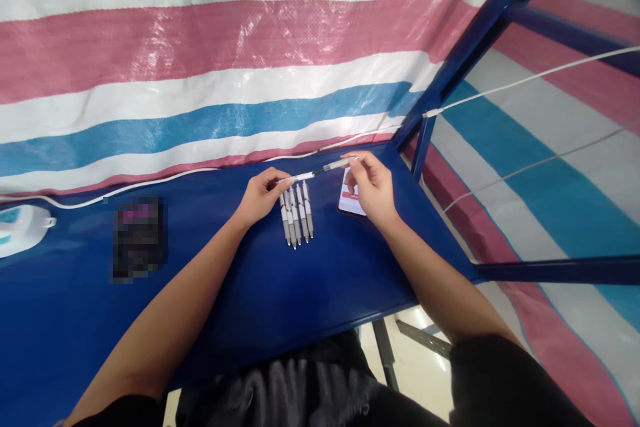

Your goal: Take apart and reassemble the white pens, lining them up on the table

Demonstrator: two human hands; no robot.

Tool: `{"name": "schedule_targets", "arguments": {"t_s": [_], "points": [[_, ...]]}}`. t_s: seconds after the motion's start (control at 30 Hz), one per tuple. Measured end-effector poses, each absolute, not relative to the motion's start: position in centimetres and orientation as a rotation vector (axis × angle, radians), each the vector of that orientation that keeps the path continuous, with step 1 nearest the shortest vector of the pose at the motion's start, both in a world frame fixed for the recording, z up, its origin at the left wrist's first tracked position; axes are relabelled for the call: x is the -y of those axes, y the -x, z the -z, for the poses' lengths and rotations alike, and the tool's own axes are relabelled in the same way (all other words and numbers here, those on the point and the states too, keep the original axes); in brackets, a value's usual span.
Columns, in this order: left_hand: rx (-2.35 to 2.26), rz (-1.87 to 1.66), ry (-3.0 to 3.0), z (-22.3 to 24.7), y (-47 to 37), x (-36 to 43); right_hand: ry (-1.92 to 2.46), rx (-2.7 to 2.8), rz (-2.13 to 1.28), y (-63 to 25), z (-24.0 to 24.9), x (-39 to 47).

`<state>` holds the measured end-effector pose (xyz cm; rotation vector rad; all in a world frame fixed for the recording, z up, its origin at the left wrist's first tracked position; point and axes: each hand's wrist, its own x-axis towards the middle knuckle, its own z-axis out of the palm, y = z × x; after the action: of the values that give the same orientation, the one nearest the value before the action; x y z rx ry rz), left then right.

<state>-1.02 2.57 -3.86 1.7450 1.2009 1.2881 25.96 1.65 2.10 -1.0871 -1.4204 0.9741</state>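
Observation:
My left hand [260,196] pinches the white barrel [304,176] of a pen. Opposite it, the fingers of my right hand [376,191] are closed on the pen's grey grip section [338,164]. A thin dark piece, too small to make out clearly, bridges the two parts, which lie nearly in line above the table. Just below the barrel, several white and grey pens [296,217] lie side by side, tips toward me. Under my right hand is a phone [346,204] with its screen lit, partly covered by the fingers.
The blue table [280,293] runs up to a striped tarp [210,120]. A pixelated dark item [139,240] and a white device [23,230] are on the left. White cable [150,178] follows the back edge. Blue metal frame bars [450,73] rise at right.

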Motion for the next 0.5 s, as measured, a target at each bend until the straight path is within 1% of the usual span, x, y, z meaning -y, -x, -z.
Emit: {"name": "schedule_targets", "arguments": {"t_s": [0.23, 0.5], "points": [[-1.195, -1.339, -1.655, 4.3, 1.1, -2.9, 1.092, 1.398, -0.849, -27.2, -2.5, -2.3], [-1.175, -1.322, -1.643, 4.2, 1.1, -2.8, 1.064, 1.393, -0.902, -27.1, -2.3, -2.5]]}}
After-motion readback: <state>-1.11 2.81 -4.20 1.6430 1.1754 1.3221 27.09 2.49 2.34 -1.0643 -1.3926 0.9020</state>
